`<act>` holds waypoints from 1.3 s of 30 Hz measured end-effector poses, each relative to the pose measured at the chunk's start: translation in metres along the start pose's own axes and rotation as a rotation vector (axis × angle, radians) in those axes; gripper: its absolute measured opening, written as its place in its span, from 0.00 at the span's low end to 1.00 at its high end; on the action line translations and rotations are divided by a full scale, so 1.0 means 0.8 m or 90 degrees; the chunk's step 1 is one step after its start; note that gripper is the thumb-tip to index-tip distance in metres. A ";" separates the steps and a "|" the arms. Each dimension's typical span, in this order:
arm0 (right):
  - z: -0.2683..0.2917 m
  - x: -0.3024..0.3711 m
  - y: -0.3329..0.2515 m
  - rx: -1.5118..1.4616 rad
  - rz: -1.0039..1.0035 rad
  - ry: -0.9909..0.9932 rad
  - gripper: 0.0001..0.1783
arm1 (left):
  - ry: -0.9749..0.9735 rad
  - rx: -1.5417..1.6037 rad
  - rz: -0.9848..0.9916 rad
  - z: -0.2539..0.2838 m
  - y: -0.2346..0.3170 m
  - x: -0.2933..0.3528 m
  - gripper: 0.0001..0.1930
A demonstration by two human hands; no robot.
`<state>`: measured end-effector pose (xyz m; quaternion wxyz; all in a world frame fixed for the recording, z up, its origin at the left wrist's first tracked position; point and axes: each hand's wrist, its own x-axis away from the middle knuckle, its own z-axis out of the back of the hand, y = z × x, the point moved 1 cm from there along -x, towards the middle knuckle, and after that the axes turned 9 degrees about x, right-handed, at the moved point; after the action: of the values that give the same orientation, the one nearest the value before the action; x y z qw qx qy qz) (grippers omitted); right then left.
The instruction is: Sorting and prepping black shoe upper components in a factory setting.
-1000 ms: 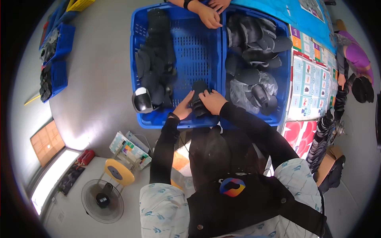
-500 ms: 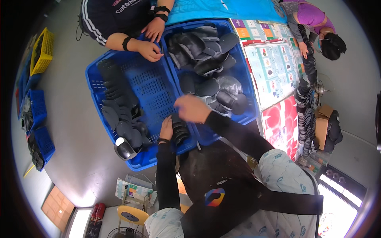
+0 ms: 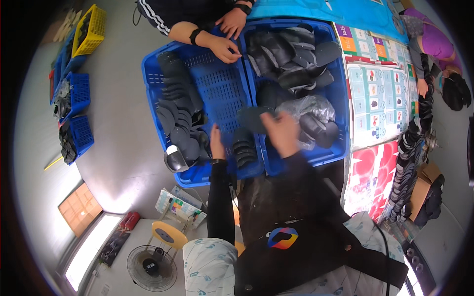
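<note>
My right hand (image 3: 284, 133), blurred, grips one dark rounded piece (image 3: 253, 120), shaped like a shoe part, over the divide between two blue crates. Lower in the left crate (image 3: 149, 91), my left hand (image 3: 217, 143) is held edge-up with fingers stretched, holding nothing. Right beside it stands a short row of nested black pieces (image 3: 243, 149). A longer stack of the same kind (image 3: 177, 91) runs along that crate's left side. Loose black curved pieces (image 3: 281, 49) and a clear plastic bag (image 3: 313, 106) fill the right crate (image 3: 345, 143).
Across the crates, another person's hands (image 3: 227, 47) rest at the far rim. Printed sheets (image 3: 377, 98) cover the table on the right, with a long row of black pieces (image 3: 407, 163) beyond. A second person (image 3: 434, 44) bends there. A fan (image 3: 151, 266) stands lower left.
My right hand now has a dark piece between its fingers above the crate divide. My left hand has lifted off the short row and moved to its left. The whole view has shifted.
</note>
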<state>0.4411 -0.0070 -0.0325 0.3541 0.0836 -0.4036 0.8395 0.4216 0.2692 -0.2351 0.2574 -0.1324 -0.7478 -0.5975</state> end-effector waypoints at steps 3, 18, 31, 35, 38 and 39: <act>-0.111 0.010 0.016 -0.011 -0.061 0.075 0.22 | -0.026 0.061 0.020 -0.076 0.037 0.005 0.30; -0.072 -0.182 0.140 0.532 0.313 -0.071 0.31 | -0.399 -0.315 0.195 -0.113 -0.076 -0.089 0.26; -0.142 -0.081 0.063 0.650 0.630 -0.066 0.08 | 0.095 0.102 0.238 -0.090 -0.040 -0.030 0.25; -0.164 -0.051 0.041 0.600 0.719 -0.229 0.11 | -0.233 -0.044 0.057 -0.071 -0.032 -0.028 0.26; -0.122 -0.075 0.004 0.408 0.553 -0.344 0.12 | -0.213 -0.413 0.009 -0.034 -0.057 -0.033 0.26; -0.098 -0.100 0.006 0.442 0.515 -0.225 0.11 | -0.226 -0.427 -0.003 -0.027 -0.042 -0.025 0.27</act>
<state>0.5081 0.0061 -0.1213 -0.1174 0.1734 -0.1569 0.9652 0.4258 0.2418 -0.2703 0.0647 -0.3090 -0.5438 -0.7776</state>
